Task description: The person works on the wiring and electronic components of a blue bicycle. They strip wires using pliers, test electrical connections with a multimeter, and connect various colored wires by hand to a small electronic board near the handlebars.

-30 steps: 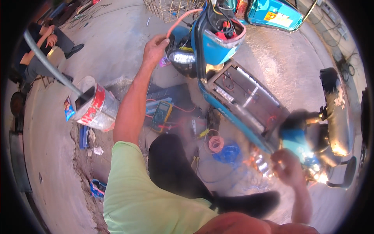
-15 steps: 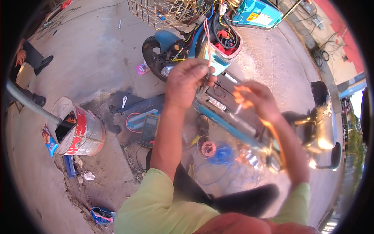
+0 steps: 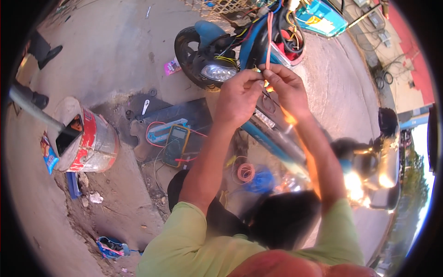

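Note:
A pink wire hangs down from the opened front of a blue electric scooter. Its lower end runs into the fingertips of both hands, which meet just below the scooter's front panel. My left hand is closed in a pinch there, thumb against fingers. Touching it from the right, my right hand also pinches the wire between thumb and fingers. The exact end of the wire is hidden by the fingertips. A dark thin lead shows just under them.
A multimeter with red leads lies on a dark panel, near a wrench. A coil of pink wire rests by blue wire. At left stands a bucket with a phone. Another person's shoe shows far left.
My right hand has come up and left from beside the scooter to meet my left hand at the wire. My left hand has shifted slightly right and still pinches it.

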Motion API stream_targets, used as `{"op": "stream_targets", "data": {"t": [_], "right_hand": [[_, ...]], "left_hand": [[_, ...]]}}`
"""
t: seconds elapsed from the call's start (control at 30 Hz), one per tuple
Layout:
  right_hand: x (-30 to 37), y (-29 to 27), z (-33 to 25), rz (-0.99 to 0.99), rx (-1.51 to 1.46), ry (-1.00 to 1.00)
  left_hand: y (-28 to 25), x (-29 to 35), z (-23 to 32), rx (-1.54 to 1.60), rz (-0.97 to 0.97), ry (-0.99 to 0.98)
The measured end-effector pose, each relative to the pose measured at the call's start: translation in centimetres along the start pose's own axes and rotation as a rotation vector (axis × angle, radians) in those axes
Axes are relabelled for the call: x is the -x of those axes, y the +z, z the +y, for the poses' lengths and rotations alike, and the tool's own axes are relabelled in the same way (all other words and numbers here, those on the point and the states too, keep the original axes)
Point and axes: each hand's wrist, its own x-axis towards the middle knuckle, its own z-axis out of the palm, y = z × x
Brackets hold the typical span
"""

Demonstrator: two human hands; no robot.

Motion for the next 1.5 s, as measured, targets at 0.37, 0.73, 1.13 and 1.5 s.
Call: {"op": "stream_targets", "data": {"t": [0.37,0.73,1.13,1.5], "right_hand": [[-0.5,0.5,1.3,0.047,-0.011,-0.088],[-0.6,0.3,1.0,0.029,-0.123,-0.085],[0.1,0.2,-0.6,-0.059,-0.194,-0.03],[2.3,-0.3,-0.1,0.029,0.083,0.013]], "left_hand": [[0.0,-0.2,0.7,-0.326,0.134,0.063],[0.7,-0.7,-0.8,0.322,0.136,-0.165],[0.9,1.1,1.0,0.092,0.046,0.029],[0.6,1.0,1.1,-0.04,-0.072,-0.062]]}}
